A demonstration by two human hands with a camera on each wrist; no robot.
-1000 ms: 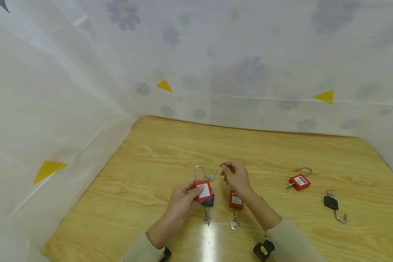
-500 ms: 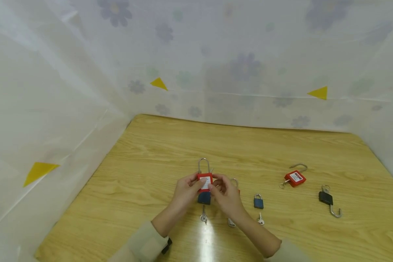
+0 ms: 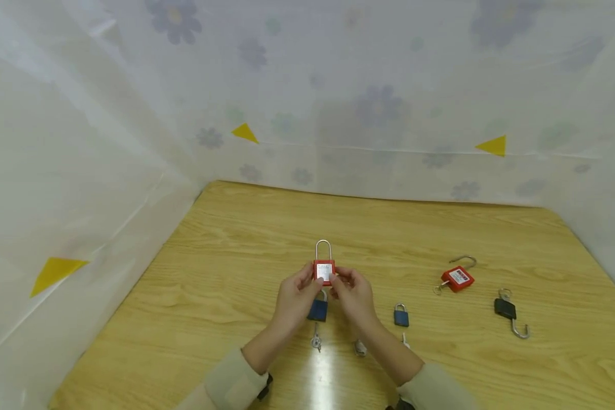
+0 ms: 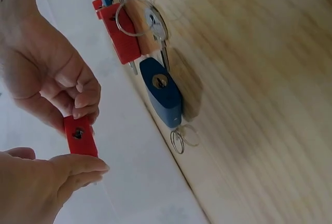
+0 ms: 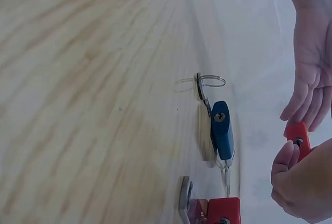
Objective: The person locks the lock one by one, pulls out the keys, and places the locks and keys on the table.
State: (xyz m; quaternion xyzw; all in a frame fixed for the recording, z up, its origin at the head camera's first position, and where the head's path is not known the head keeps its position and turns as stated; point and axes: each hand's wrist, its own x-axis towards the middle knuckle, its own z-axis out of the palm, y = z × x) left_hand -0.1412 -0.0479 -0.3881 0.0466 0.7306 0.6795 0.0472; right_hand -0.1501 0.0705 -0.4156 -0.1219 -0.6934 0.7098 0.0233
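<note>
In the head view a red padlock [image 3: 324, 271] with a white label is held upright, its steel shackle closed and pointing away. My left hand [image 3: 293, 297] pinches its left side and my right hand [image 3: 356, 296] its right side, both thumbs over the label. The left wrist view shows the padlock's keyhole end [image 4: 81, 135] between the fingers, with no key in it. Close below the hands lies a blue padlock [image 3: 318, 310], with a key [image 3: 316, 340] in front of it. Another red padlock [image 4: 120, 33] lies on the table, hidden by my right hand in the head view.
Right of my right hand lie a small blue padlock [image 3: 401, 316] and its key [image 3: 405, 340]. Farther right are a red padlock [image 3: 458, 278] and a black padlock [image 3: 505, 308], both with swung-open shackles. White sheeting [image 3: 338, 102] stands behind the wooden table [image 3: 266, 222].
My right hand, earlier raised apart from the red padlock, has come in to grip its right side. Both hands have straightened the padlock and moved it slightly away, uncovering the blue padlock beneath.
</note>
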